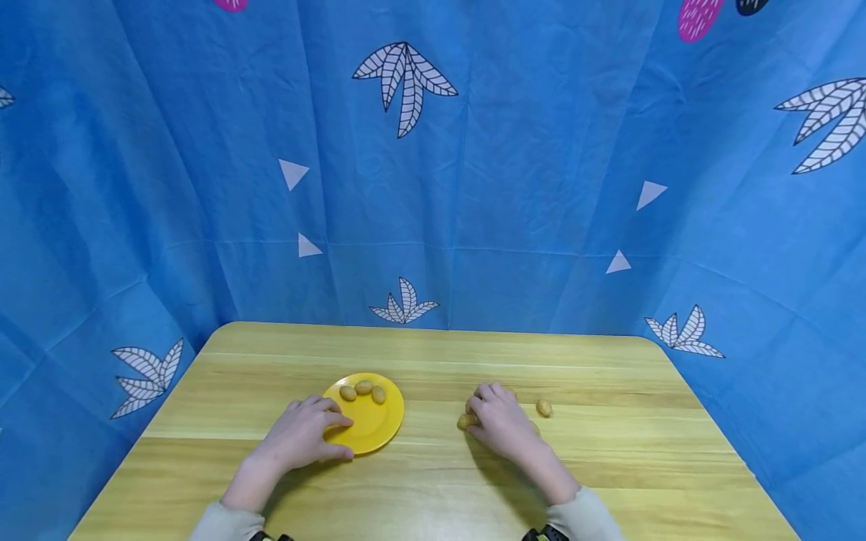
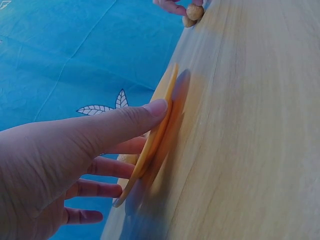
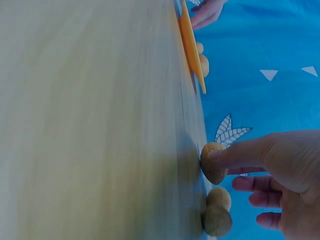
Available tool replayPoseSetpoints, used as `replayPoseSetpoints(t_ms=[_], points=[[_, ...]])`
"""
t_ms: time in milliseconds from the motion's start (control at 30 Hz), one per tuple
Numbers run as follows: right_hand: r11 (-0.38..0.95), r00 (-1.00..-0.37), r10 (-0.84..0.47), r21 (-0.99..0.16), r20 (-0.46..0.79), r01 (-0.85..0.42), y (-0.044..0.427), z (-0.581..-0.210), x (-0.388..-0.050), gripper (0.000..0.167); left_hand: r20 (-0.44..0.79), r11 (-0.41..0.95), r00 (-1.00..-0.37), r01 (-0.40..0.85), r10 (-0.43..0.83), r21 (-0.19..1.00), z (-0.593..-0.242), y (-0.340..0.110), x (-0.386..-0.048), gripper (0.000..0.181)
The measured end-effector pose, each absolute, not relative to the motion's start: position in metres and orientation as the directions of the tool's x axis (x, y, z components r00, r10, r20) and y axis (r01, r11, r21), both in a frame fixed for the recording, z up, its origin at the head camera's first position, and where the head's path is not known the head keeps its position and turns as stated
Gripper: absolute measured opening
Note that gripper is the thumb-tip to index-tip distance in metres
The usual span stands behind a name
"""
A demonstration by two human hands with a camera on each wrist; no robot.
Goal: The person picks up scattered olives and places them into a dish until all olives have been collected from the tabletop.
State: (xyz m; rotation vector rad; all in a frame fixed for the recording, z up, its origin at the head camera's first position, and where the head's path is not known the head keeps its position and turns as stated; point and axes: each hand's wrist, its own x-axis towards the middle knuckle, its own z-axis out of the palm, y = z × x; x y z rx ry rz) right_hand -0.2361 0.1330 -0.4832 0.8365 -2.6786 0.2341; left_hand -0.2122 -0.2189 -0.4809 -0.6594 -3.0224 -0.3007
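A yellow plate (image 1: 382,432) lies left of centre with three small brown walnut-like pieces (image 1: 363,387) near its far rim. My left hand (image 1: 304,436) holds the plate's left side, thumb on the near rim (image 2: 159,131) and fingers spread along the edge. To the right, my right hand (image 1: 504,424) pinches one brown piece (image 3: 211,172) between thumb and index finger, low at the tabletop; its other fingers are loosely bent. More brown pieces (image 3: 217,221) sit beside it in the right wrist view, partly hidden by the hand in the head view.
One brown piece (image 1: 544,408) lies on the wooden table (image 1: 433,496) to the right of my right hand. A blue patterned curtain (image 1: 514,188) hangs behind the table and down both sides.
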Motion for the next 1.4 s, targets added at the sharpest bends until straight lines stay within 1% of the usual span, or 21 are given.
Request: replayPoseSetpoints(t_ms=[267,500,733,967,1067,1233,1400], points=[[0.787,-0.746,-0.563,-0.044,0.357,-0.615,0.113,-0.482,-0.234,0.022,0.080,0.891,-0.909,0.416,0.408,0.184,-0.481,-0.219,-0.212,0.053],[0.777,-0.737,-0.583,-0.029,0.343,-0.629,0.090,-0.476,-0.235,0.020,0.079,0.890,-0.909,0.417,0.409,0.186,-0.480,-0.219,-0.211,0.053],[0.750,-0.719,-0.607,-0.057,0.338,-0.660,0.066,-0.466,-0.235,0.019,0.082,0.892,-0.910,0.414,0.406,0.183,-0.480,-0.219,-0.212,0.053],[0.732,-0.688,-0.625,-0.029,0.368,-0.681,0.044,-0.463,-0.237,0.019,0.076,0.894,-0.912,0.409,0.402,0.182,-0.481,-0.218,-0.212,0.054],[0.739,-0.698,-0.619,-0.034,0.359,-0.673,0.036,-0.464,-0.240,0.019,0.075,0.896,-0.914,0.405,0.398,0.182,-0.482,-0.219,-0.213,0.054],[0.751,-0.728,-0.599,-0.082,0.334,-0.655,0.022,-0.465,-0.244,0.020,0.077,0.896,-0.913,0.408,0.401,0.177,-0.481,-0.218,-0.212,0.055],[0.755,-0.737,-0.591,-0.098,0.327,-0.649,0.011,-0.467,-0.249,0.021,0.076,0.896,-0.911,0.412,0.404,0.169,-0.481,-0.218,-0.213,0.054]])
